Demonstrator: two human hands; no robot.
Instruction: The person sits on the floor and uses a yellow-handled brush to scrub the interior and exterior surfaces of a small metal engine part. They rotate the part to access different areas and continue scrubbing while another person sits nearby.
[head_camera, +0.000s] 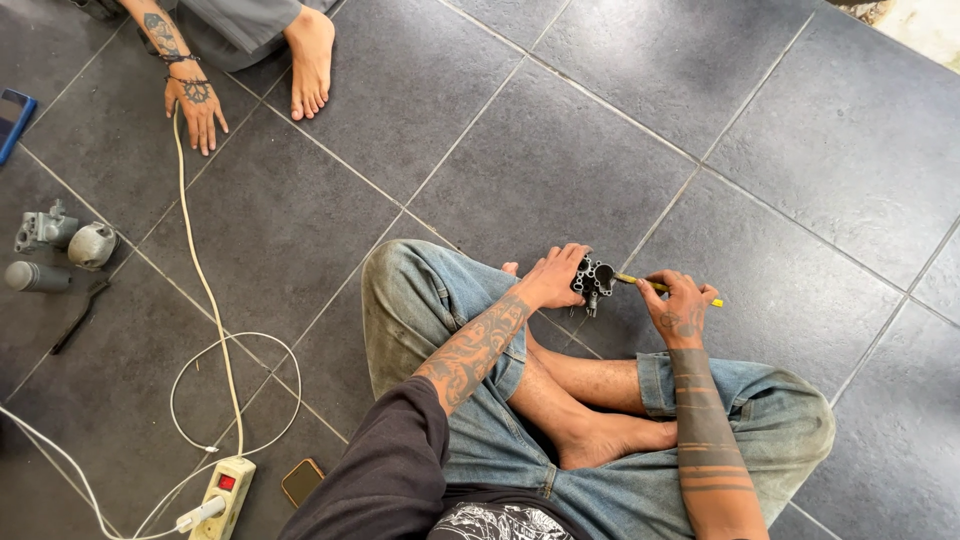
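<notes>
Left hand (552, 280) grips dark metal part (593, 283); right hand (682, 305) pinches yellow tool (655, 287), seemingly screwdriver.

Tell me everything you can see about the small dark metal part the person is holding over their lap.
The metal part is a small, dark grey, cast-looking block with several round bores and short stubs. The left hand grips its left side, holding it just above the tiled floor in front of the crossed legs. The right hand pushes a thin yellow-handled tool into its right side. Finer detail is too small to tell.
</notes>
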